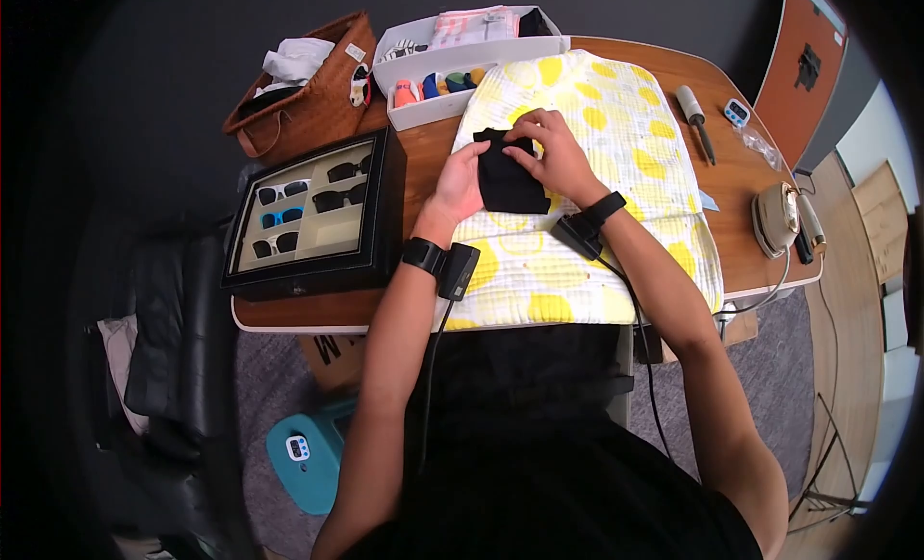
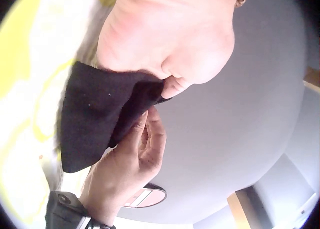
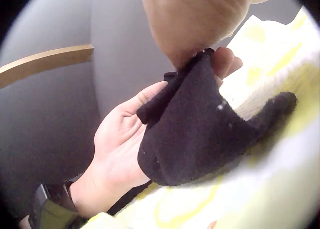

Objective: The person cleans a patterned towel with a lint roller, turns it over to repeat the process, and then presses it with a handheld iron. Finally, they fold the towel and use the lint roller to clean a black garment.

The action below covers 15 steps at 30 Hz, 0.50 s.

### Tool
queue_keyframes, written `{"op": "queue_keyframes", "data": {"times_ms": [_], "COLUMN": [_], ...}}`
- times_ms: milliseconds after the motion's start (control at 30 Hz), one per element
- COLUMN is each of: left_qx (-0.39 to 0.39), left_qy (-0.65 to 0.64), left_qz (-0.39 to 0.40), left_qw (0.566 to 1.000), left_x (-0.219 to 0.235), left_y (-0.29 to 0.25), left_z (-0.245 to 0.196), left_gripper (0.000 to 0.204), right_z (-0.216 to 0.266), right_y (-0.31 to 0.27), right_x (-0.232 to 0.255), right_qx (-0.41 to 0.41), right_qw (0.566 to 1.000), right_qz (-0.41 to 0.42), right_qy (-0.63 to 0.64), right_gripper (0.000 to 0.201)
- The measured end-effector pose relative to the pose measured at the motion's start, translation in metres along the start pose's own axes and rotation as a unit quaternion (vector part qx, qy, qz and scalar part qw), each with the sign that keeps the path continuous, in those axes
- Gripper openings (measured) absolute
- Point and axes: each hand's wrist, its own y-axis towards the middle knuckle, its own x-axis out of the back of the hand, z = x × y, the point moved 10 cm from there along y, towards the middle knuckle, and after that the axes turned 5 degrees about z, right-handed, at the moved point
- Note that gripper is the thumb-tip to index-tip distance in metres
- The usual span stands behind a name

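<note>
A small folded black cloth (image 1: pixel 512 180) is held just over the yellow-spotted white cloth (image 1: pixel 549 305). The left hand (image 1: pixel 459 183) grips its left side, thumb on top and the other fingers beneath. At its upper right part, the right hand (image 1: pixel 558 156) pinches the fabric between thumb and fingers. The left wrist view shows the black cloth (image 2: pixel 95 114) hanging between the left hand (image 2: pixel 170 34) and the right hand (image 2: pixel 125 164). In the right wrist view the black cloth (image 3: pixel 190 129) is bent, with an edge raised beside the left thumb.
A glasses case (image 1: pixel 385 223) stands at the left, a wicker basket (image 1: pixel 308 108) behind it. White boxes (image 1: pixel 443 108) holding rolled items and cloths stand at the back. On the right are a lint roller (image 1: pixel 690 108), a small timer (image 1: pixel 736 112) and an iron (image 1: pixel 773 218) with a cord.
</note>
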Motion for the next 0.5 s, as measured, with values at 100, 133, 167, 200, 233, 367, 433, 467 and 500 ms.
{"op": "queue_keyframes", "data": {"times_ms": [100,133,167,200,233,367,433,467,500], "left_qx": [-0.005,-0.005,-0.015,-0.025,-0.024,-0.026,-0.032,-0.059,-0.087], "left_qy": [0.028,0.029,0.001,-0.027,-0.027,0.005,0.006,-0.003,-0.012], "left_qz": [-0.027,-0.026,-0.010,0.006,0.006,-0.040,-0.043,-0.086,-0.129], "left_qw": [0.999,0.999,1.000,0.999,0.999,0.999,0.999,0.995,0.988], "left_x": [0.006,0.005,0.000,-0.004,-0.005,0.008,0.008,0.016,0.023], "left_y": [0.000,0.000,0.001,0.001,0.001,0.000,-0.001,-0.001,-0.005], "left_z": [0.000,0.000,-0.002,-0.003,-0.003,-0.005,-0.008,-0.012,-0.018], "left_gripper": [0.046,0.046,0.045,0.045,0.045,0.047,0.048,0.049,0.050], "right_z": [-0.010,-0.011,-0.013,-0.015,-0.016,-0.004,0.004,0.016,0.028], "right_y": [-0.003,-0.003,-0.003,-0.003,-0.004,-0.003,-0.001,0.001,0.001], "right_x": [-0.010,-0.009,-0.012,-0.014,-0.015,-0.011,-0.009,-0.003,0.005], "right_qx": [-0.061,-0.061,-0.062,-0.063,-0.063,-0.030,0.000,0.033,0.066], "right_qw": [0.997,0.997,0.997,0.996,0.996,0.997,0.997,0.997,0.995], "right_qz": [0.039,0.038,0.050,0.062,0.062,0.063,0.068,0.053,0.037], "right_qy": [0.012,0.012,0.023,0.034,0.034,0.038,0.033,0.046,0.058], "right_gripper": [0.022,0.022,0.020,0.019,0.019,0.018,0.019,0.016,0.015]}}
